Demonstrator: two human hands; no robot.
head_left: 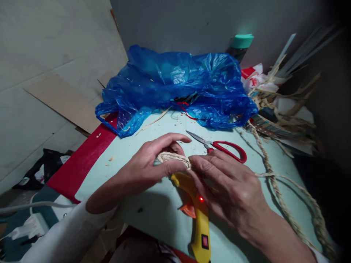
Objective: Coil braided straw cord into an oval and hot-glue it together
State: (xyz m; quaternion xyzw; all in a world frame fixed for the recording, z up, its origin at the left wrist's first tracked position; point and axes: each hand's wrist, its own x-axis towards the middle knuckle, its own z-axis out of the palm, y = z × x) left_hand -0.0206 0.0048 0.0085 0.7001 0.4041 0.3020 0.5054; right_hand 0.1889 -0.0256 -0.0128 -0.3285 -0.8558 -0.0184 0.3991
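Observation:
My left hand [156,159] is closed around a small flat coil of pale braided straw cord [174,157], thumb in front and fingers behind. The fingers of my right hand [230,179] pinch the coil's right end. From behind that hand, a straw braid [264,174] runs off to the right. Below the coil lies a yellow glue gun [201,219] with an orange trigger and a lit red light; its nozzle end is partly hidden. Scissors [229,146] with red handles lie open just beyond my right hand, partly covered by it.
A crumpled blue plastic bag [175,80] spreads across the table's back. At the right stand a basket [276,122] of straw scraps and a bottle with a green lid [242,41]. A long braid [274,186] trails down the right side. A white plug [30,226] sits at lower left.

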